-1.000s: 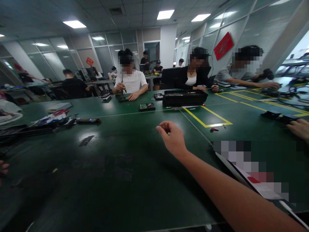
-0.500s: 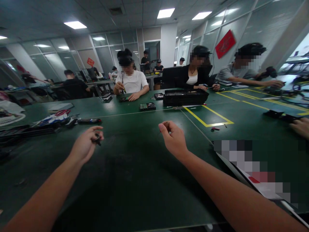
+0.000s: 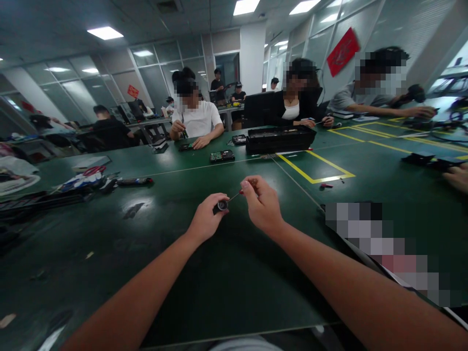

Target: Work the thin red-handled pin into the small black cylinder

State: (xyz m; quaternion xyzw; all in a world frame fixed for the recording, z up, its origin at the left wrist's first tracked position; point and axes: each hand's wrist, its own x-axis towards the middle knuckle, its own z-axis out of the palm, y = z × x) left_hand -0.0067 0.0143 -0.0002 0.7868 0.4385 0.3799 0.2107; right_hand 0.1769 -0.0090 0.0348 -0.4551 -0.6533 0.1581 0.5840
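Near the middle of the green table (image 3: pixel 175 302), my left hand (image 3: pixel 207 218) is closed on a small dark cylindrical part (image 3: pixel 221 205) with a round, lighter end facing me. My right hand (image 3: pixel 263 204), just to the right, pinches a thin screwdriver (image 3: pixel 236 196). Its shaft points left toward the cylindrical part, and the tip is at or close to its upper edge; contact cannot be made out. The fingers hide most of the screwdriver's handle.
A black tray (image 3: pixel 281 140) and a circuit board (image 3: pixel 222 156) lie beyond my hands. Tools and cables (image 3: pixel 86 179) are heaped at the left, beside a dark cylindrical tool (image 3: pixel 134 182). People sit across the table; another person's hand (image 3: pixel 458 176) is at the right edge.
My left hand has moved right with the dark part, close to my right hand. The screwdriver shaft now shows between them. The view has tilted slightly down.
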